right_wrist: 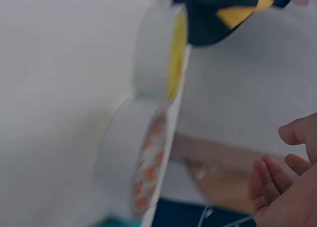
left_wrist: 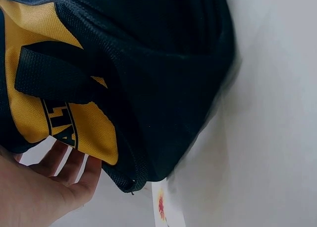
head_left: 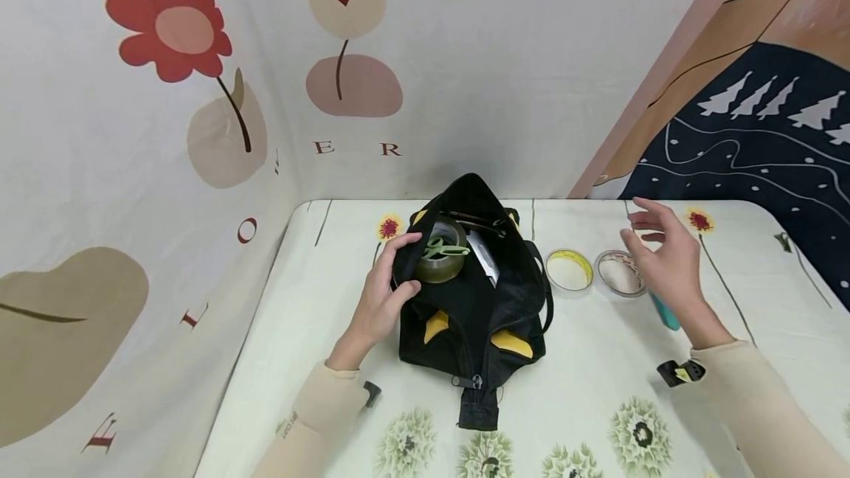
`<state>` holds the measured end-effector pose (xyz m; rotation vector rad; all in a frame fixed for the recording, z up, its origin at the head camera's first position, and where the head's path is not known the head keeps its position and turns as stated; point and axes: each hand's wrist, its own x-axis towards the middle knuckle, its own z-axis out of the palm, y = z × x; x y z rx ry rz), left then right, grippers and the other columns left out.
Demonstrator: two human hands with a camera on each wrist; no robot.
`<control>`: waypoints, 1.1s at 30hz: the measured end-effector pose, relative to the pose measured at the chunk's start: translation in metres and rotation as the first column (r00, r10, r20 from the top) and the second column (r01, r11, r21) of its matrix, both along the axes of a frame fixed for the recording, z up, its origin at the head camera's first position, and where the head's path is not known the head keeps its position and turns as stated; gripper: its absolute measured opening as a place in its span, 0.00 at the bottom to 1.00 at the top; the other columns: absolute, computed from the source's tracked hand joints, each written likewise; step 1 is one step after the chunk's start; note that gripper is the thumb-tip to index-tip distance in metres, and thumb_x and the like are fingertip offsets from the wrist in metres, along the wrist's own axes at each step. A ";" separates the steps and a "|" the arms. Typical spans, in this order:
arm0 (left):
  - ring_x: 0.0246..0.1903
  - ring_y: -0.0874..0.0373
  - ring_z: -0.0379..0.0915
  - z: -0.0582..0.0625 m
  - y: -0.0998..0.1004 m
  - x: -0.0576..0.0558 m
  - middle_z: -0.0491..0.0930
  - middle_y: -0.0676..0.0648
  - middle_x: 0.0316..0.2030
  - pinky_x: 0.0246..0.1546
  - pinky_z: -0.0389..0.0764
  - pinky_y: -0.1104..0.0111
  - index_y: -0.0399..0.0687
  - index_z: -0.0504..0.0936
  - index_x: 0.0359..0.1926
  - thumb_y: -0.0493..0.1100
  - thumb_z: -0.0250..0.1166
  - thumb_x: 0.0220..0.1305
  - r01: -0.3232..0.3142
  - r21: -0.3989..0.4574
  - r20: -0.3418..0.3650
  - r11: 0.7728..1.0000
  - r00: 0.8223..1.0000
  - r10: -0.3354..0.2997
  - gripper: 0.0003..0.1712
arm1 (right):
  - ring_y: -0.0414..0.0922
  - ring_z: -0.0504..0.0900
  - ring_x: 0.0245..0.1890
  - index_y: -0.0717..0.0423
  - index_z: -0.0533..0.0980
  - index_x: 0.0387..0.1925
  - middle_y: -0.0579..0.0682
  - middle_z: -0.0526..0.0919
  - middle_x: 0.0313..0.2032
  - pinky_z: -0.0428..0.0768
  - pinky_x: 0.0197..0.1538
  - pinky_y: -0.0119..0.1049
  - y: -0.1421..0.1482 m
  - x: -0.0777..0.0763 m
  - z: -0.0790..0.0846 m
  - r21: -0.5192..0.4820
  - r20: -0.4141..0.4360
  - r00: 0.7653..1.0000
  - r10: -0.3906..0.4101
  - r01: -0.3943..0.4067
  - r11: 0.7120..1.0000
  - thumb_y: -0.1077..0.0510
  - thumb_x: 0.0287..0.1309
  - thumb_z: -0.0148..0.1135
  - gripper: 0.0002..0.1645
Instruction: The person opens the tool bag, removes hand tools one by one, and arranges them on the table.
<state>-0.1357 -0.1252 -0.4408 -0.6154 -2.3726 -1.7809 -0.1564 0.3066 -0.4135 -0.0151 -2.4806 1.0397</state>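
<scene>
A black bag with yellow panels [head_left: 465,330] lies unzipped on the table, its mouth wide. My left hand [head_left: 381,297] grips the left rim of the mouth, and in the left wrist view its fingers [left_wrist: 74,170] curl behind a yellow panel. Inside sit a roll of brownish packing tape [head_left: 441,268], green-handled scissors [head_left: 445,248] on top of it, and a slim white-grey object [head_left: 483,257]. My right hand [head_left: 671,257] holds nothing, fingers loosely bent, beside a white tape roll with red print [head_left: 619,274]. A yellow-cored tape roll [head_left: 569,270] stands between that roll and the bag.
A teal object [head_left: 665,312], partly hidden by my right hand, lies on the flower-patterned tablecloth [head_left: 584,389]. Printed fabric walls [head_left: 465,94] rise at the left and behind the table. A black strap loop [head_left: 546,290] sticks out at the bag's right side.
</scene>
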 end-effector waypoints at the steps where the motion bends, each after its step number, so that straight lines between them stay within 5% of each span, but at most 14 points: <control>1: 0.81 0.44 0.59 0.000 0.000 0.000 0.68 0.41 0.80 0.81 0.55 0.39 0.42 0.67 0.81 0.31 0.57 0.64 0.001 0.001 -0.001 1.000 1.000 -0.001 0.42 | 0.23 0.75 0.51 0.60 0.74 0.77 0.66 0.87 0.59 0.71 0.55 0.17 -0.009 0.001 0.004 -0.022 -0.034 0.999 0.021 -0.021 1.000 0.69 0.71 0.69 0.35; 7: 0.81 0.44 0.59 0.002 0.001 0.001 0.68 0.41 0.80 0.82 0.55 0.40 0.41 0.66 0.81 0.31 0.57 0.65 0.007 0.001 0.007 1.000 1.000 -0.007 0.42 | 0.28 0.81 0.51 0.61 0.79 0.72 0.63 0.88 0.55 0.76 0.55 0.21 -0.053 0.007 0.026 -0.116 -0.209 0.964 0.165 -0.192 0.975 0.75 0.66 0.72 0.34; 14: 0.81 0.46 0.58 0.003 0.003 0.000 0.68 0.42 0.81 0.83 0.53 0.40 0.42 0.66 0.81 0.31 0.56 0.66 0.007 -0.002 0.015 1.000 1.000 -0.007 0.41 | 0.39 0.85 0.51 0.64 0.81 0.68 0.50 0.88 0.52 0.81 0.54 0.26 -0.095 0.012 0.039 -0.220 -0.281 0.916 0.287 -0.353 0.909 0.79 0.61 0.72 0.34; 19: 0.82 0.46 0.58 0.002 0.003 -0.001 0.68 0.42 0.80 0.83 0.54 0.41 0.42 0.66 0.81 0.31 0.56 0.66 0.001 -0.005 0.012 1.000 1.000 -0.001 0.41 | 0.42 0.87 0.50 0.68 0.81 0.66 0.59 0.88 0.51 0.83 0.52 0.27 -0.123 0.010 0.036 -0.278 -0.322 0.876 0.359 -0.450 0.848 0.80 0.58 0.73 0.33; 25: 0.81 0.46 0.58 0.001 0.002 -0.002 0.68 0.42 0.80 0.83 0.55 0.41 0.42 0.67 0.81 0.31 0.56 0.66 0.003 -0.001 0.010 1.000 1.000 -0.003 0.41 | 0.46 0.86 0.53 0.66 0.80 0.67 0.64 0.87 0.55 0.84 0.53 0.30 -0.153 0.009 0.030 -0.275 -0.311 0.837 0.450 -0.533 0.801 0.78 0.59 0.75 0.34; 33: 0.81 0.46 0.59 0.001 0.002 -0.001 0.69 0.42 0.80 0.83 0.54 0.42 0.42 0.67 0.81 0.32 0.56 0.65 -0.002 -0.001 0.016 1.000 1.000 0.002 0.41 | 0.52 0.86 0.55 0.60 0.79 0.71 0.58 0.87 0.56 0.84 0.56 0.36 -0.182 0.005 0.024 -0.234 -0.220 0.825 0.521 -0.563 0.793 0.72 0.63 0.77 0.36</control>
